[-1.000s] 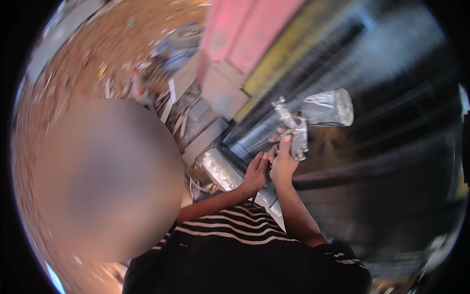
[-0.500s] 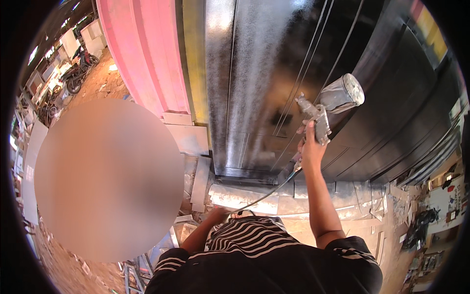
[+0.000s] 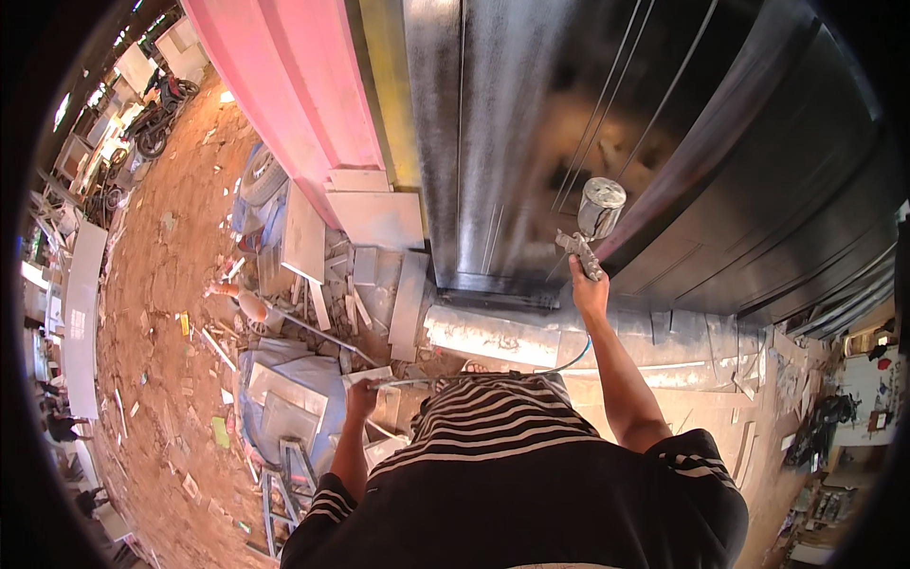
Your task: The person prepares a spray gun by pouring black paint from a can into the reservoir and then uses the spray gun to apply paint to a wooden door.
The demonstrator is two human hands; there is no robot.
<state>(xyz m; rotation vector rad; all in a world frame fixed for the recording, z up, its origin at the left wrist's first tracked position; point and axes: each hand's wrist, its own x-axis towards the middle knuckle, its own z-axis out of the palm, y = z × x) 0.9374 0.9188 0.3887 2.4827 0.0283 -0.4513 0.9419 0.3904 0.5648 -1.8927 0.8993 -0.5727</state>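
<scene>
My right hand (image 3: pixel 590 296) is closed around the handle of a paint-stained spray gun (image 3: pixel 580 254), whose round metal cup (image 3: pixel 601 211) sticks up toward the panel. Facing it is a tall black panel (image 3: pixel 507 123) with grooves, glossy in places and brownish behind the cup. From below the gun, a thin air hose (image 3: pixel 580 355) curves down to my waist and across my front. Its other stretch runs into my left hand (image 3: pixel 360 398), which is closed on it out at my left side.
A pink ribbed panel (image 3: pixel 294 85) and a yellow strip (image 3: pixel 391 95) adjoin the black one. Boards (image 3: pixel 379 220), a tyre (image 3: pixel 262 176), a metal ladder frame (image 3: pixel 284 488) and an orange-and-white cat (image 3: pixel 248 305) are at left. Motorbikes (image 3: pixel 156 123) stand farther off. Scraps litter the earth floor.
My right hand has brought the spray gun lower and leftward along the black panel. My left hand has swung out left from my waist, drawing the hose across my front.
</scene>
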